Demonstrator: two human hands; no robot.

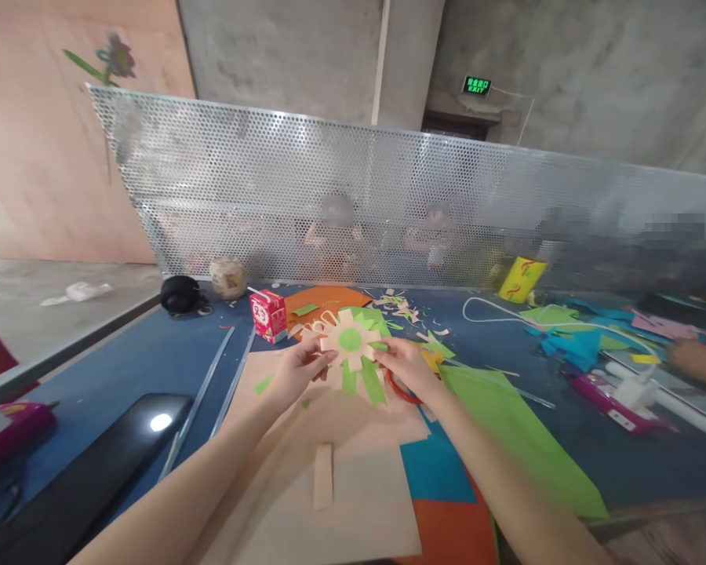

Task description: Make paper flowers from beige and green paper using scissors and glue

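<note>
A blue worktop (153,353) stands before a perforated metal screen (388,196) in a room with bare concrete walls, and other people sit blurred behind the screen. At the far left lies a pink glue gun (17,428), and next to it a dark tablet (94,471) with a bright reflection. Further back are a black round object (180,294), a brownish ball (227,277) and a small red carton (269,315). A large beige sheet (353,486) lies under the arms, with a narrow beige strip (323,476) on it. The left hand (294,373) pinches the left edge of a paper flower (351,345), its grip closed on the petals. The flower is held above the worktop, in the middle between both hands; it has beige petals, a green round centre and green strips hanging below. The right hand (409,367) holds the right side of it, the fingers closed on a green piece. I judge the flower is mostly assembled, and some green parts seem not fixed yet. Under the right hand a red-handled pair of scissors (401,391) partly shows. To the right lie a green sheet (523,439), blue paper scraps (570,345), a yellow cup (522,278), and another person's hand (697,357).
</note>
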